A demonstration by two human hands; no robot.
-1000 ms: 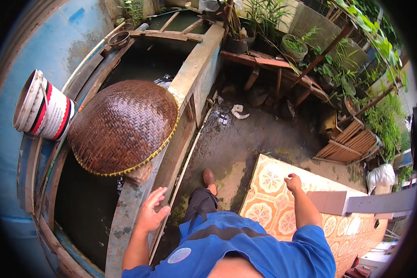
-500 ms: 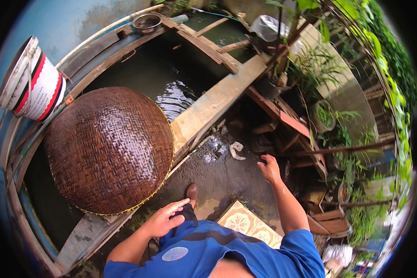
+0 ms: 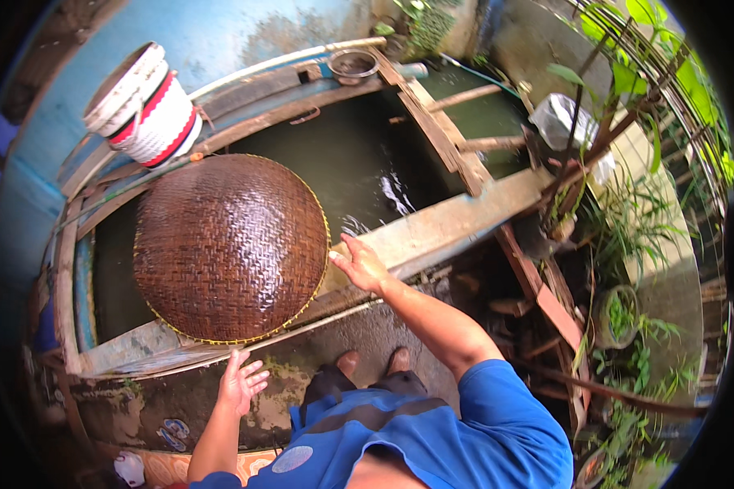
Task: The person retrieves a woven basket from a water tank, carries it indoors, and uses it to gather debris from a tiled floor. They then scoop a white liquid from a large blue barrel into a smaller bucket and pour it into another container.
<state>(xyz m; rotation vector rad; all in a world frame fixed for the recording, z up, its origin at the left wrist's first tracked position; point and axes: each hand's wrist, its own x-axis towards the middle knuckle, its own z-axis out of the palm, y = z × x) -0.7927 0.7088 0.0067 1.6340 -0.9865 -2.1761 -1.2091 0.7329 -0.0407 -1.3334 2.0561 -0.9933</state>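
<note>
A large round basket (image 3: 232, 244) of dark brown woven strips lies over a water tank, its domed side up and wet. Yellow binding runs along its rim. Close to the right rim is my right hand (image 3: 359, 265), fingers stretched out above the tank's ledge (image 3: 440, 224); whether a fingertip touches the rim, I cannot tell. Just below the near rim my left hand (image 3: 240, 383) is held up, open with fingers spread and apart from the basket. Neither hand holds anything.
Dark water (image 3: 347, 155) fills the tank. On its far edge stand a white bucket (image 3: 147, 110) with red and dark bands and a metal bowl (image 3: 353, 67). Wooden planks (image 3: 440, 130) cross the tank. To the right are potted plants (image 3: 620, 314) and stacked timber (image 3: 546, 306).
My body has turned toward the basket. My right hand has moved left, from beside the timber to the basket's right rim. My left hand has come to the near rim.
</note>
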